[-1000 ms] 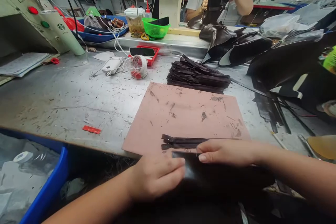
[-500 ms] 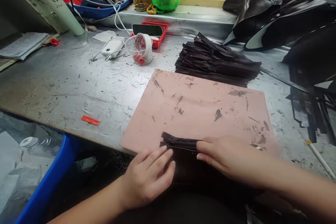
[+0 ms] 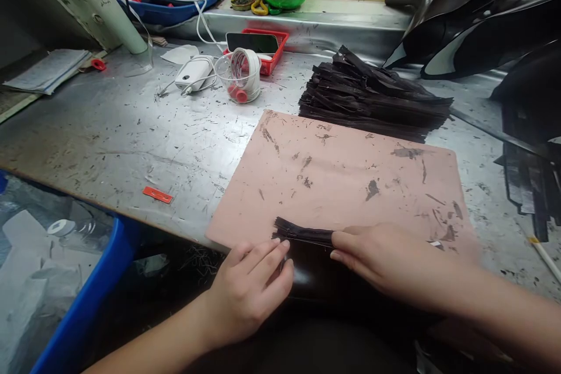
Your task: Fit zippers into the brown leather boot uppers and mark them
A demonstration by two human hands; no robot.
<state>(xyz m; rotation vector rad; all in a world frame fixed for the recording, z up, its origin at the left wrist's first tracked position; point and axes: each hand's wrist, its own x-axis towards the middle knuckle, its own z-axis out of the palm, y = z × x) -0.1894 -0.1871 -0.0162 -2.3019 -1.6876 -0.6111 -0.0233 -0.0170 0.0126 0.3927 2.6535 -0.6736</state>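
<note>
A short black zipper [image 3: 304, 234] lies along the front edge of the pink work mat [image 3: 324, 181]. My right hand [image 3: 372, 254] pinches its right part between thumb and fingers, covering that end. At the zipper's left end, my left hand [image 3: 254, 280] is closed, fingertips on the lower edge and the thumb below. Under the zipper, between my hands, a shiny dark brown leather-like piece [image 3: 307, 272] hangs over the table edge; most of it is lost in shadow. Behind the mat rests a thick pile of black zippers [image 3: 372, 96].
Dark glossy leather pieces [image 3: 438, 0] and black strips [image 3: 526, 175] occupy the right side. A red basket [image 3: 280, 52] with a phone, a tape roll [image 3: 245, 73] and a white charger [image 3: 195, 74] stand behind. A blue bin [image 3: 100, 269] with scraps is at lower left.
The view has shifted slightly, moving the scene rightward. My left thumb has come nearer its fingers, and the brown piece below the zipper now shows a bright shine. My right hand keeps its pinch.
</note>
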